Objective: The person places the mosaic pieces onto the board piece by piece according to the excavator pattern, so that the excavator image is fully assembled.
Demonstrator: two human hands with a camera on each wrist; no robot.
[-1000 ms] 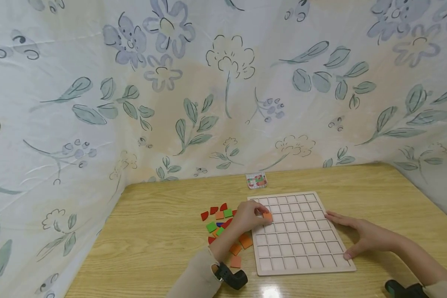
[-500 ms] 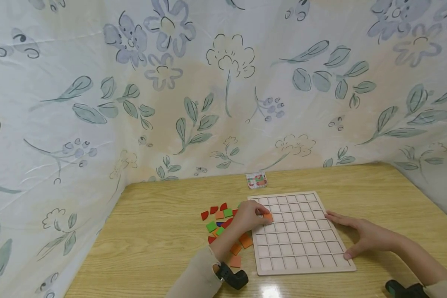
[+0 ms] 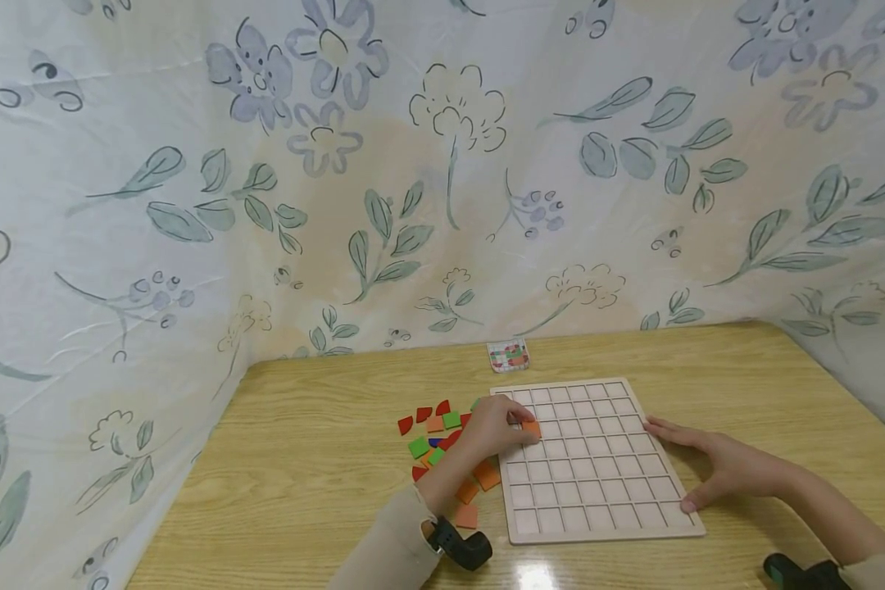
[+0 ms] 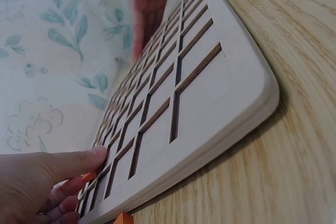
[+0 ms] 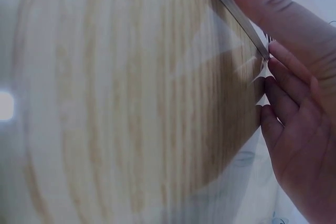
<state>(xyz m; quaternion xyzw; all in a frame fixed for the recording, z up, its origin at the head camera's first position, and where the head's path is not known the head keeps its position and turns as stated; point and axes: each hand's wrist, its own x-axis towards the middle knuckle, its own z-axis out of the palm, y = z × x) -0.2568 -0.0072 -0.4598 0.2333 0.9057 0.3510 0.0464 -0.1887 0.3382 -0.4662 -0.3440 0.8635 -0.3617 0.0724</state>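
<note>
Orange tile (image 3: 533,429), head view: pinched by left hand (image 3: 496,426) at left side of grid board (image 3: 597,494); right hand (image 3: 733,465), fingers and thumb apart, touches its right edge. Left wrist: tile mostly hidden by thumb. Right wrist: thumb on board edge, fingertips probably touching too

A pale gridded board (image 3: 597,492) is lying flat, the right hand (image 3: 737,469) touching its edge. I'm seeing the left hand (image 3: 496,426) pinching an orange tile (image 3: 533,429) at the board's left side; red, green and orange pieces (image 3: 419,447) are lying loose alongside.
</note>
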